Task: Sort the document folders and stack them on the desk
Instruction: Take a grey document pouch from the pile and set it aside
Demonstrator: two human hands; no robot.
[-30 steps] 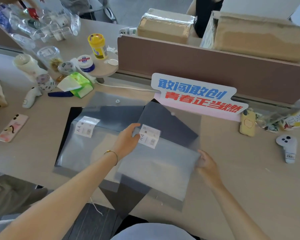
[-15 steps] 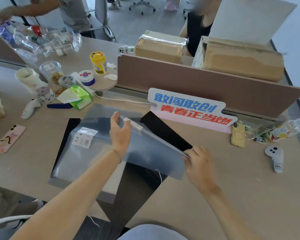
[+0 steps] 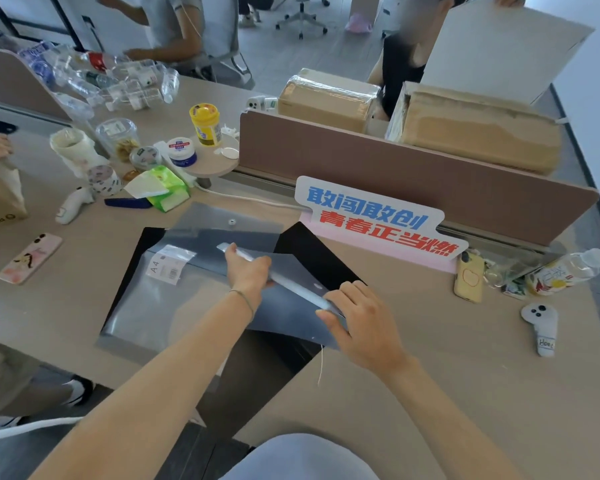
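Observation:
A translucent grey document folder [image 3: 288,308] is lifted off the desk, its top edge raised and tilted between my hands. My left hand [image 3: 248,273] grips that edge near its left end. My right hand [image 3: 359,320] pinches the right end of the same edge. Flat on the desk to the left lies a second clear folder [image 3: 153,306] with a white A4 label [image 3: 168,266] and a snap button. A black sheet [image 3: 317,252] lies under both folders. The beige desk [image 3: 465,375] carries everything.
A blue and red lettered sign [image 3: 374,216] stands behind the folders, against a brown divider [image 3: 395,174]. A yellow phone [image 3: 468,277], a bottle and a grey controller [image 3: 541,323] lie right. A pink phone [image 3: 30,258], tissue pack [image 3: 163,188], jars and cups crowd the left.
The folder lay flat under both hands a second ago. Both hands have lifted its top edge and tipped it up, and my right hand slid up to that edge.

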